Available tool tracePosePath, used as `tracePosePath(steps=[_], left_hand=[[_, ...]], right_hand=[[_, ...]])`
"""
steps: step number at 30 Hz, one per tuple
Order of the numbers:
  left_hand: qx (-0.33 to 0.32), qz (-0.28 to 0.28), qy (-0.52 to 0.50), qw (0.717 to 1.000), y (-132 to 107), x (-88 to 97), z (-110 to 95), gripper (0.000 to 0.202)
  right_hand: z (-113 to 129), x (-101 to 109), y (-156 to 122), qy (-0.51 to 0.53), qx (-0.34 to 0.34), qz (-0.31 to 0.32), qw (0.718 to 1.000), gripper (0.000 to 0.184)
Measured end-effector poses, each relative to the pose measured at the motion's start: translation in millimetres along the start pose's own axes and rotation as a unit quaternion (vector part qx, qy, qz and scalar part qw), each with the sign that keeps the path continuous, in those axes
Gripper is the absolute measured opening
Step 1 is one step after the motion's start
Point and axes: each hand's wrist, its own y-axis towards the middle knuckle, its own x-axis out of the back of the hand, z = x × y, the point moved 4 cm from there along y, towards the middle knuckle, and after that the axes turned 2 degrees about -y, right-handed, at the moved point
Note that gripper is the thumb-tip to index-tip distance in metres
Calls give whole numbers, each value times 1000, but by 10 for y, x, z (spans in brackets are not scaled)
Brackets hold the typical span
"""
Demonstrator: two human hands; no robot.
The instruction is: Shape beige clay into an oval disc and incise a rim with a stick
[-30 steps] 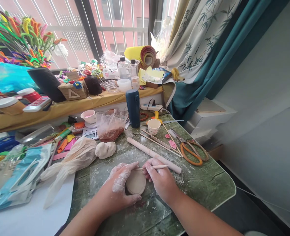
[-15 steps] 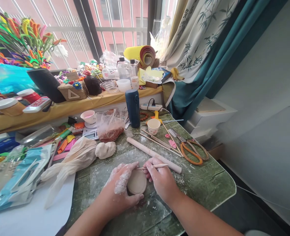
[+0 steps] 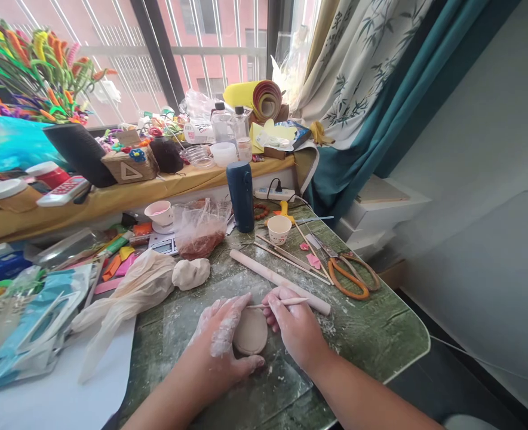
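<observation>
A round, flat clay disc [image 3: 251, 332] lies on the powdery green tabletop. My left hand [image 3: 221, 331], dusted white, curves around its left side, with the fingers at the far edge and the thumb at the near edge. Between the thumb and fingers of my right hand [image 3: 293, 322] is a slim pointed clay modelling tool [image 3: 296, 301]. Its thin end reaches left to the disc's far edge, close to my left fingertips; whether it touches the clay I cannot tell. Beyond my hands are a pale rolling pin [image 3: 277, 280] and a lump of white clay [image 3: 191, 273].
Scissors [image 3: 351, 275], thin sticks [image 3: 293, 260] and a paper cup [image 3: 279, 230] are at the right. A blue bottle [image 3: 241, 197] stands behind, beside a bag of reddish clay [image 3: 201, 233]. A crumpled plastic bag [image 3: 134, 286] and craft packets [image 3: 35, 322] cover the left.
My hands keep almost the same pose around the disc, with the tool still at its far edge. The whole view has shifted slightly.
</observation>
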Motion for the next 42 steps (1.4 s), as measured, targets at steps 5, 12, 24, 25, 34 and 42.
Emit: tracePosePath(steps=[5, 12, 24, 25, 34, 42], left_hand=[[-57, 23, -23, 998, 1, 59, 23, 87], [-27, -21, -18, 999, 16, 15, 1, 86], [-24, -6, -18, 1000, 24, -1, -11, 83], [-23, -12, -16, 1000, 25, -7, -18, 83], [-15, -40, 4, 999, -13, -60, -9, 85], [-42, -36, 5, 998, -9, -45, -38, 81]], right_hand=[[-5, -3, 9, -2, 4, -4, 1000, 28], [-12, -5, 14, 9, -1, -4, 1000, 29], [-49, 8, 37, 17, -17, -12, 1000, 30], [-51, 11, 38, 20, -20, -13, 1000, 30], [-55, 28, 37, 29, -23, -11, 999, 29], [-65, 32, 46, 26, -29, -19, 999, 30]])
